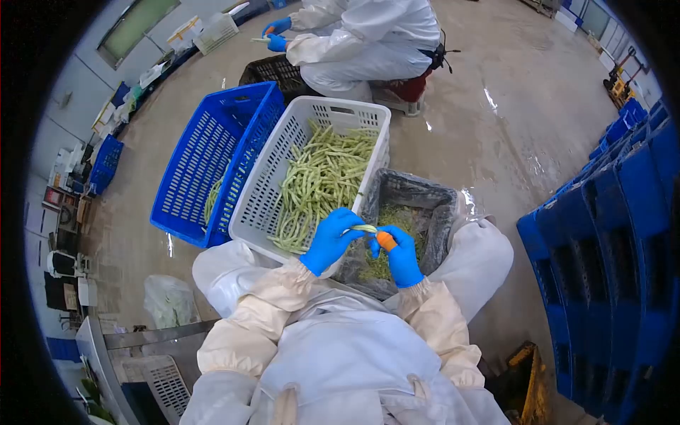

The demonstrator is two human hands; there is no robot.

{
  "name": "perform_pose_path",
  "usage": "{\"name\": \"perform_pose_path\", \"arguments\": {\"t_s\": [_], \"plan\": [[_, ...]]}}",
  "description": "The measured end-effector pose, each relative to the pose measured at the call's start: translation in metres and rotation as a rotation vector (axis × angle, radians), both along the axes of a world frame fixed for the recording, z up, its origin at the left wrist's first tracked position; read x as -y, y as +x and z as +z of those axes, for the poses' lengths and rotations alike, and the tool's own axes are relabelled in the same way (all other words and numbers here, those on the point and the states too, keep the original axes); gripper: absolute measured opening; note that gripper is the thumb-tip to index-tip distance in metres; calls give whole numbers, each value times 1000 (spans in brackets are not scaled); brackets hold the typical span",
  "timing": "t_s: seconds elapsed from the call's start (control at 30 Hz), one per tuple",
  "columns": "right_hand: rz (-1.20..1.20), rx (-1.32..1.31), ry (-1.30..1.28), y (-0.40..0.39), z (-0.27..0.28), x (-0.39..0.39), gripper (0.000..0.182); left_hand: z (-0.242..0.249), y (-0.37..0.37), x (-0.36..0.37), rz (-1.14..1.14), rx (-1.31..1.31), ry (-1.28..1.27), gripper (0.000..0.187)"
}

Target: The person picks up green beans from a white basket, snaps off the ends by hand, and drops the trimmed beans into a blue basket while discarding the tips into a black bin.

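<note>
My left hand [331, 239], in a blue glove, is closed around a pale green bean [365, 228] held over the crates. My right hand [402, 261], also gloved in blue, pinches the bean's other end, with an orange sleeve-like piece [387, 241] at its thumb. Below and beyond my left hand, a white perforated crate [244, 205] holds a heap of green beans [322, 177]. Beneath my right hand is a dark crate lined with plastic [443, 198], with green trimmings [379, 268] at its bottom.
A blue crate [188, 166] with a few beans leans against the white one. Ahead, a co-worker [375, 46] in white sits on a low stool beside a dark crate [273, 74]. Blue pallets [602, 262] stack up at right; a clear plastic bag [170, 301] lies left.
</note>
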State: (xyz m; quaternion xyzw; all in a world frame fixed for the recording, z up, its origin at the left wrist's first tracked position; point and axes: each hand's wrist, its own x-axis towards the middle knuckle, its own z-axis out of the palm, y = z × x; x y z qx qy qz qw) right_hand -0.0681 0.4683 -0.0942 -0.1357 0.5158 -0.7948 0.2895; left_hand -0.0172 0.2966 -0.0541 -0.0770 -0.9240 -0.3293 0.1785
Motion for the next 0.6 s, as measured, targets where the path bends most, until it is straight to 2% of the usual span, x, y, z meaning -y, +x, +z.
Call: {"name": "perform_pose_path", "arguments": {"t_s": [0.07, 0.1, 0.17, 0.2, 0.27, 0.3, 0.37, 0.4, 0.47, 0.53, 0.57, 0.6], "plan": [[-19, 53, -43, 0, 2, 1, 18, -5, 1, -6, 43, 107, 411, 19], [-36, 63, -76, 1, 1, 2, 19, -8, 1, -10, 47, 103, 410, 19], [-46, 72, -110, 2, -2, 3, 20, -16, 2, -17, 54, 210, 700, 18], [-46, 107, -142, 3, 0, 3, 20, -12, 2, -19, 60, 206, 700, 18], [-42, 138, -174, 3, 2, 5, 21, -3, 1, -20, 120, 338, 947, 15], [-36, 126, -141, 4, 1, 6, 21, 3, 1, -19, 122, 335, 947, 15], [-28, 113, -109, 4, -1, 7, 22, 13, -1, -14, 205, 289, 1138, 12], [-55, 150, -115, 3, -4, 6, 21, 3, -6, 1, 206, 217, 1098, 15], [-76, 186, -121, -2, -5, 1, 20, 18, -11, 27, 179, 48, 1338, 18], [-284, 233, -236, -14, -5, -10, 17, 43, -13, 52, 237, -166, 1483, 14], [-278, 233, -240, -22, -8, -18, 17, 47, -11, 73, 214, -228, 1553, 14], [-422, 364, -363, -32, -13, -27, 16, 49, -8, 95, 188, -291, 1622, 14]]}}
